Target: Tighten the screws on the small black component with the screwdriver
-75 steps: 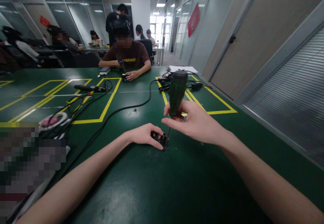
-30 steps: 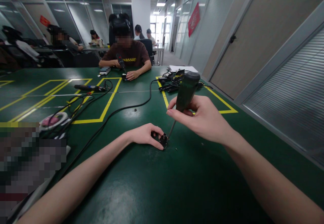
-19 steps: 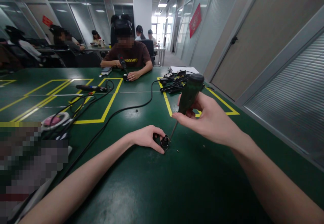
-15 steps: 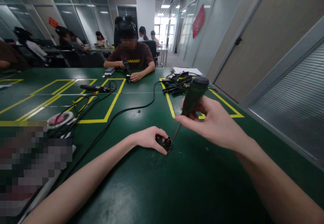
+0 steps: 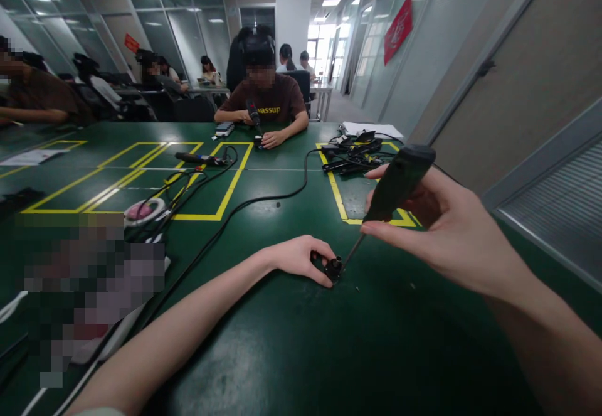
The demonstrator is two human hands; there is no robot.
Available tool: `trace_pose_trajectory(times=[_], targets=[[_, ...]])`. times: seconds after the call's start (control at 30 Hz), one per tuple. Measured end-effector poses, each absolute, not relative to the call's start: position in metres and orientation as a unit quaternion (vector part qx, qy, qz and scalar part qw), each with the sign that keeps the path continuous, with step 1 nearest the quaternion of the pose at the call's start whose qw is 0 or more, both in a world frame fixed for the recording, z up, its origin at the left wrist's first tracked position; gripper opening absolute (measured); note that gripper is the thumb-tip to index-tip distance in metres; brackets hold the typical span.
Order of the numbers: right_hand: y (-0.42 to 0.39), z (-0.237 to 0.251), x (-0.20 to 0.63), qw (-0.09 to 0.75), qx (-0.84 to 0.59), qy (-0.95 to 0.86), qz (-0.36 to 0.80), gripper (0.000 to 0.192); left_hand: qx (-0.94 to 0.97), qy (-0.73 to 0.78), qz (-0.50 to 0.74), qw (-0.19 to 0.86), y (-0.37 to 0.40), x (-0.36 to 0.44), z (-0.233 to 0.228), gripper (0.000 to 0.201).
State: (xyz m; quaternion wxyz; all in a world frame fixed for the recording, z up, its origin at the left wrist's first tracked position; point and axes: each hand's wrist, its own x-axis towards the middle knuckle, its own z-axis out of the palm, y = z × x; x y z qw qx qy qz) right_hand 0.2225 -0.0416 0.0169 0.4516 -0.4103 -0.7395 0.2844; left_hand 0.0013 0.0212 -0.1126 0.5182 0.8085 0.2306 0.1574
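Well left of the left hand's grip lies a white-and-pink roll; a black cable runs beyond that arm; the left hand pinches a small black part between thumb and fingers on the green table; farther back, tangled cords; a screwdriver slants down beside the part, contact unclear; the right hand clasps its dark handle.

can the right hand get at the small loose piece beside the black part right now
Probably not straight away: the right hand is gripping the screwdriver, though nothing seems to cover the small loose piece on the table.
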Motion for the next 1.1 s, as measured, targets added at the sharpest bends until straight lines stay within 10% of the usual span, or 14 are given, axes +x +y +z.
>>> trace_pose_trajectory(times=[0.47, 1.1], targets=[[-0.039, 0.007, 0.228, 0.510, -0.348, -0.772, 0.149, 0.107, 0.825, 0.253, 0.183, 0.472, 0.016, 0.004, -0.122, 0.035], [-0.041, 0.006, 0.210, 0.595, -0.319, -0.729, 0.117, 0.055, 0.817, 0.265, 0.212, 0.466, 0.015, 0.003, -0.136, 0.045]])
